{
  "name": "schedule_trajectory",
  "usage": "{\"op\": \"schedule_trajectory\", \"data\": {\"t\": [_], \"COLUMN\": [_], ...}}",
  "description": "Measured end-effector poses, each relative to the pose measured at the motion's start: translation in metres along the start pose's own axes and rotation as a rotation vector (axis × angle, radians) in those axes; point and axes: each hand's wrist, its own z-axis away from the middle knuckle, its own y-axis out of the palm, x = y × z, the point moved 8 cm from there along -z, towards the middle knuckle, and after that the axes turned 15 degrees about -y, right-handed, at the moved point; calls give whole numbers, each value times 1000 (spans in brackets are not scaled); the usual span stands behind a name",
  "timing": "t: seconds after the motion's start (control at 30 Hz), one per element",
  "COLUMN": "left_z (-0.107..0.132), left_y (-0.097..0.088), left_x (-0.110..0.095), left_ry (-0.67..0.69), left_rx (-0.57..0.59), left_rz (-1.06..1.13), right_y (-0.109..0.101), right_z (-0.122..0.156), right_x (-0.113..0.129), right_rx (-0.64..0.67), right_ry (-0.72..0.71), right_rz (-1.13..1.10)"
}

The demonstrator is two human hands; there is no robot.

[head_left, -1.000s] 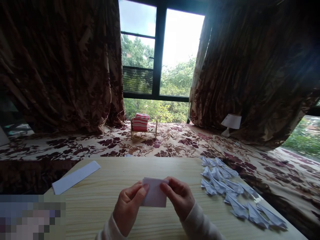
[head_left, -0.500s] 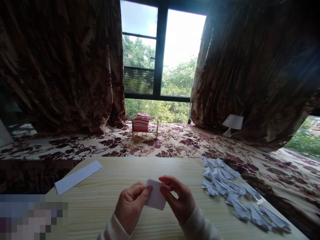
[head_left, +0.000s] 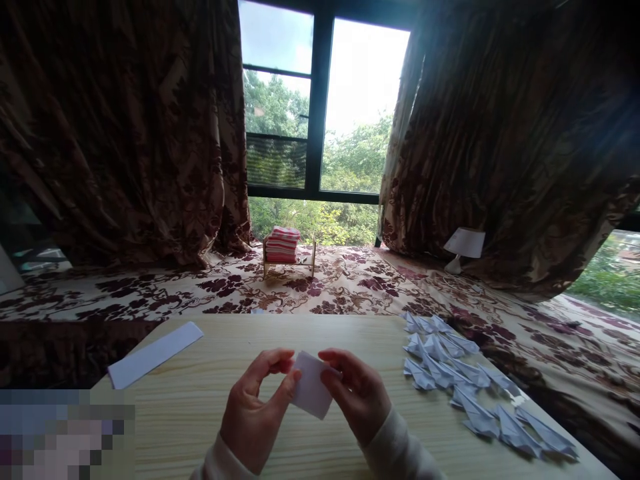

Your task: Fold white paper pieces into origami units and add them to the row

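A small folded piece of white paper is held up above the table, in front of me. My right hand pinches its right side between thumb and fingers. At the left edge of the paper, my left hand grips lightly, thumb tip against the edge and fingers curved round, with a gap between thumb and palm. The underside of the paper is hidden. Several folded white paper pieces with pointed ends lie in rows on the table to the right.
A stack of long white paper strips lies at the left of the light wooden table. Beyond the table, a patterned cloth bears a small stand with striped folded cloths and a white lamp. Dark curtains flank the window.
My left hand has shifted slightly left, its thumb sliding off the paper's face to the edge and its fingers opening wider. The right hand keeps its pinch; the paper has turned slightly.
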Motion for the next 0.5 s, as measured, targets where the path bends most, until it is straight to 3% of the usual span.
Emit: {"op": "schedule_trajectory", "data": {"t": [0.27,0.5], "left_z": [10,13], "left_y": [2,3], "left_x": [-19,-22], "left_ry": [339,409], "left_rx": [-31,-40], "left_rz": [-211,-241], "right_y": [1,4], "right_z": [0,0], "right_x": [2,2], "right_rx": [-8,20], "right_ry": [2,16], "right_rz": [-16,-22]}}
